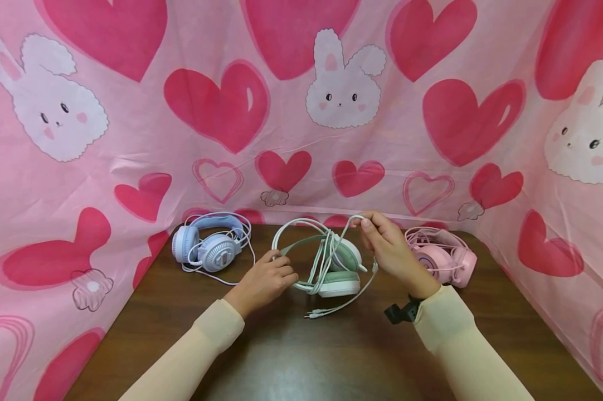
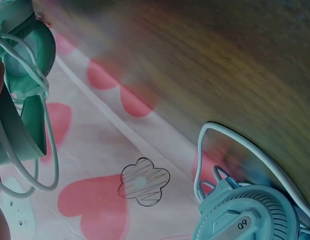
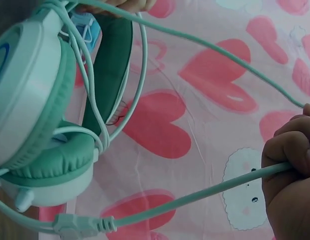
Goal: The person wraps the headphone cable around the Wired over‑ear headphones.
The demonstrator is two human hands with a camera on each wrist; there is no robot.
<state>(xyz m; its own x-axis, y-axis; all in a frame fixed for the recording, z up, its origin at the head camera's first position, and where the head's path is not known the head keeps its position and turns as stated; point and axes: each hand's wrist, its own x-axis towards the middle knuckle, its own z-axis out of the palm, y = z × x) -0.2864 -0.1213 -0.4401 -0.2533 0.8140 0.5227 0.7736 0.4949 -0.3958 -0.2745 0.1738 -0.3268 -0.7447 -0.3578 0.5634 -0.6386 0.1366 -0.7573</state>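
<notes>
Green-and-white headphones (image 1: 343,284) are at the middle of the table, with white cable wound around the band and ear cups. My left hand (image 1: 268,278) grips their headband on the left side. Up and to the right, my right hand (image 1: 389,248) pinches the cable (image 3: 195,197) between thumb and fingers. From that hand one length runs back to the wound loops and another hangs down past a small splitter (image 3: 77,226). Its two plugs (image 1: 315,314) dangle in front of the headphones. In the left wrist view, the green headband (image 2: 14,132) shows at the left edge beside my fingertips.
Pale blue headphones (image 1: 218,252) with a loose cable lie at the back left. Pink headphones (image 1: 444,262) lie at the back right, partly behind my right hand. A pink heart-and-rabbit cloth (image 1: 301,139) surrounds the brown table (image 1: 301,362). A black strap (image 1: 402,312) sits on my right wrist.
</notes>
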